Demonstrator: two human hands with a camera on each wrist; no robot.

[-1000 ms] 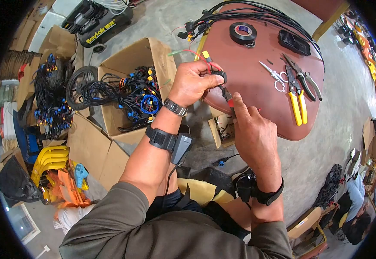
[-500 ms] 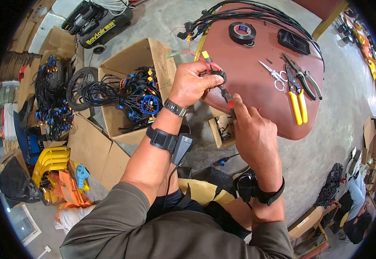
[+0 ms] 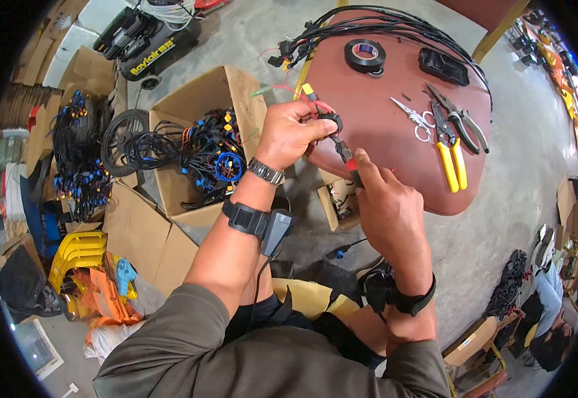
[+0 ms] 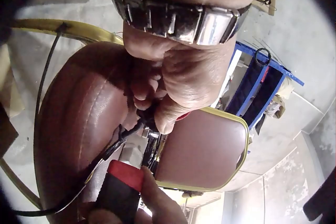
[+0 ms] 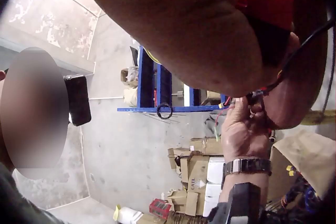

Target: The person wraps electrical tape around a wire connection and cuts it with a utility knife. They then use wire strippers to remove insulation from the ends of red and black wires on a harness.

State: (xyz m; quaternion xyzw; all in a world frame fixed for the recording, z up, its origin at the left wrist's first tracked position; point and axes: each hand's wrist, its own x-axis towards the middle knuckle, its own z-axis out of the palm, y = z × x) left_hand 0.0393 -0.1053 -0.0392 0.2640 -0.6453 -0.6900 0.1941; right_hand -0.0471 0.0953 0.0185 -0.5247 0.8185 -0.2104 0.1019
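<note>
My left hand (image 3: 289,136) pinches a black wiring harness (image 3: 332,121) between thumb and fingers, over the near left edge of the brown padded seat (image 3: 395,152). From its far side stick out a yellow connector (image 3: 307,89) and a red wire ending in a green tip. The right hand (image 3: 392,205) grips a red-and-black handled tool (image 4: 122,187), index finger along it. A grey metal tip on the tool points at the black wires just below the left thumb. Part of the handle is hidden in the right palm.
On the seat lie black tape (image 3: 365,56), scissors (image 3: 422,125), yellow-handled cutters (image 3: 451,159), black-handled pliers (image 3: 458,119), a black tray (image 3: 443,66) and a cable bundle (image 3: 382,23). A cardboard box (image 3: 189,99) of harnesses stands left. Another person's phone (image 5: 77,100) shows in the right wrist view.
The head view has shifted slightly, so the seat and its tools sit a little further left. Both hands keep their holds, and more of the tool's red part shows ahead of the right index finger.
</note>
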